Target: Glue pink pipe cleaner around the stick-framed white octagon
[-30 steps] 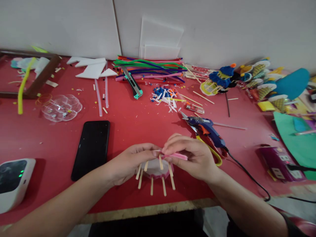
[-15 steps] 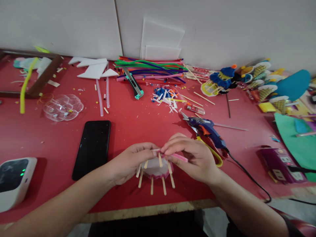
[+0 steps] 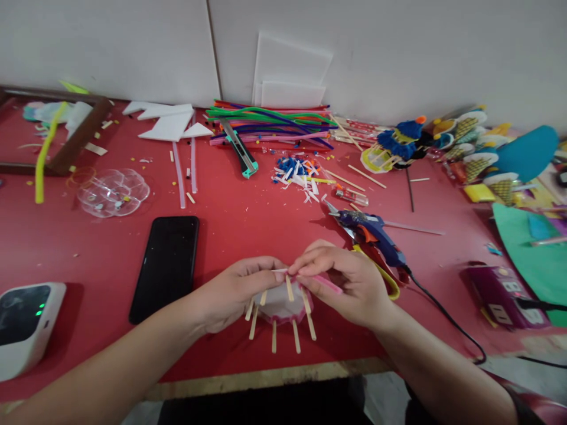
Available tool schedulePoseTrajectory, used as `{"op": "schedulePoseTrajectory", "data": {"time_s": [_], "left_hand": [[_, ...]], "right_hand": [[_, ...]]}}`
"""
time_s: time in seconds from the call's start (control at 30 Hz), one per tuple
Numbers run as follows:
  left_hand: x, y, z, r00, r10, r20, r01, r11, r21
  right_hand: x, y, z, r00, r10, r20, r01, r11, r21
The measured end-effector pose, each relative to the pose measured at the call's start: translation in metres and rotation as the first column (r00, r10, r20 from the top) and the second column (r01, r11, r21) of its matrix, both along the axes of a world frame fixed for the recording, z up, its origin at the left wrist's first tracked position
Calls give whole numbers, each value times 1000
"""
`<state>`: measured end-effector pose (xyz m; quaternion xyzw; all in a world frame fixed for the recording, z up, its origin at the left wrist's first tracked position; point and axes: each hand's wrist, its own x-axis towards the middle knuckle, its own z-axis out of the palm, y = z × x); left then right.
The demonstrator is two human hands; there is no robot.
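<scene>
Near the front edge of the red table [image 3: 230,224] lies a small white disc [image 3: 280,301] with several wooden sticks [image 3: 296,336] fanning out from its rim. My left hand [image 3: 234,292] curls over the disc's left side, fingertips pinched at its top. My right hand [image 3: 348,283] meets it from the right, fingers closed on a thin pink pipe cleaner [image 3: 330,285] that runs along the disc's top edge. The fingertips of both hands almost touch above the disc.
A blue glue gun [image 3: 374,233] with a black cord lies just behind my right hand. A black phone [image 3: 166,265] lies to the left, a white device [image 3: 24,321] at far left. Pipe cleaners [image 3: 270,124], a utility knife [image 3: 239,150], a clear tray [image 3: 113,192] and craft pieces [image 3: 478,153] fill the back.
Both hands stay on the disc with hardly any shift. The pink pipe cleaner has slid slightly lower and to the right in my right hand.
</scene>
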<state>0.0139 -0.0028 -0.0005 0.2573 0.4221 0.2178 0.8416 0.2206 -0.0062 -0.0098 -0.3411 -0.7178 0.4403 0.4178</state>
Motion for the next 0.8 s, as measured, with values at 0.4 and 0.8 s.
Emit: {"op": "schedulePoseTrajectory", "data": {"time_s": [0.4, 0.8], "left_hand": [[0, -3, -2, 999, -33, -5, 33, 996, 82], [-2, -2, 0, 988, -150, -47, 156, 974, 164]], "right_hand": [[-2, -1, -1, 992, -67, -104, 58, 995, -83], [-5, 0, 1, 984, -28, -173, 8, 994, -112]]}}
